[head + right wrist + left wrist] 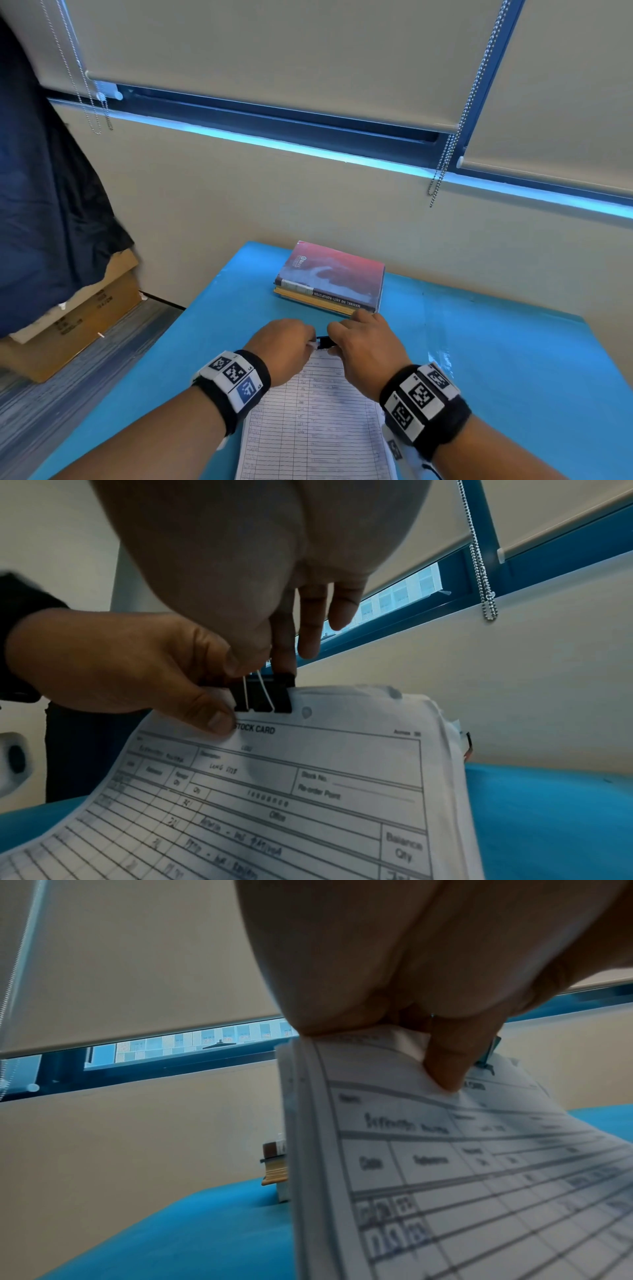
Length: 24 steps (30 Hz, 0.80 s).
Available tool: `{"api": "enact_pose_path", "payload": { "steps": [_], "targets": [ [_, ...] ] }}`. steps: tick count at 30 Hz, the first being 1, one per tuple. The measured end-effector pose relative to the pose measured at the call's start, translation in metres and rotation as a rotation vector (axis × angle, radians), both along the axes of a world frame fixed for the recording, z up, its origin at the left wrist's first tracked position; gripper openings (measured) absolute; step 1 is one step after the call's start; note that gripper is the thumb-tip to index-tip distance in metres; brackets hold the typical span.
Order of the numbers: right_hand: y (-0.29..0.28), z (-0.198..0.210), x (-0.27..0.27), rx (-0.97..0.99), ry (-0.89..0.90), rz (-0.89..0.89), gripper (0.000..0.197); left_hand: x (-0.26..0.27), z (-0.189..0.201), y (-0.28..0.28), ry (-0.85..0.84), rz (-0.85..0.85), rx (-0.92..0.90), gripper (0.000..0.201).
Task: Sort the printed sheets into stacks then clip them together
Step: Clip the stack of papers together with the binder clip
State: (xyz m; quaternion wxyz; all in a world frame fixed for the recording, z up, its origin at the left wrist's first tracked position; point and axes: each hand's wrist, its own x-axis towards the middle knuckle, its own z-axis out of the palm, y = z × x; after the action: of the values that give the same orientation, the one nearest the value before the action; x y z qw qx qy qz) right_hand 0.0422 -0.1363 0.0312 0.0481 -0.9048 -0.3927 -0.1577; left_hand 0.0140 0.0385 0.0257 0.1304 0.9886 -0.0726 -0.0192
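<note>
A stack of printed stock-card sheets (315, 414) lies on the blue table (513, 377), its far edge lifted. A black binder clip (323, 342) sits on that top edge, seen closest in the right wrist view (263, 693). My left hand (306, 342) pinches the sheets just left of the clip, thumb on the top page (448, 1066). My right hand (337, 344) pinches the clip's wire handles between thumb and forefinger (263, 662). In the right wrist view the sheets (308, 791) curve down toward me.
Two stacked books (332, 277) lie just beyond the hands against the wall. A cardboard box (78, 308) under dark cloth (44, 205) stands on the floor at left. Bead chains (445, 164) hang from the window blinds.
</note>
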Motion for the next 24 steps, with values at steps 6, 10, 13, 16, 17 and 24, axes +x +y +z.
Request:
{"api": "enact_pose_path", "payload": {
  "steps": [6, 10, 13, 16, 17, 24],
  "targets": [
    [0.001, 0.006, 0.007, -0.027, 0.192, -0.001, 0.014, -0.005, -0.002, 0.001, -0.048, 0.006, -0.048, 0.023],
    [0.002, 0.006, 0.014, -0.026, 0.275, -0.052, 0.027, -0.006, -0.007, 0.005, -0.076, 0.01, -0.079, 0.024],
    [0.003, 0.003, 0.018, -0.029, 0.314, -0.08, 0.035, -0.006, -0.007, 0.006, -0.071, 0.007, -0.089, 0.024],
    [0.003, -0.003, 0.016, 0.031, 0.361, -0.097, 0.041, -0.005, -0.003, 0.003, -0.045, 0.022, -0.104, 0.032],
    [0.003, -0.006, 0.015, 0.067, 0.373, -0.098, 0.042, -0.005, -0.001, 0.002, -0.056, 0.023, -0.079, 0.031],
    [0.003, -0.009, 0.008, -0.048, 0.403, -0.059, 0.056, -0.01, -0.002, -0.003, -0.129, -0.029, -0.003, 0.026]
  ]
}}
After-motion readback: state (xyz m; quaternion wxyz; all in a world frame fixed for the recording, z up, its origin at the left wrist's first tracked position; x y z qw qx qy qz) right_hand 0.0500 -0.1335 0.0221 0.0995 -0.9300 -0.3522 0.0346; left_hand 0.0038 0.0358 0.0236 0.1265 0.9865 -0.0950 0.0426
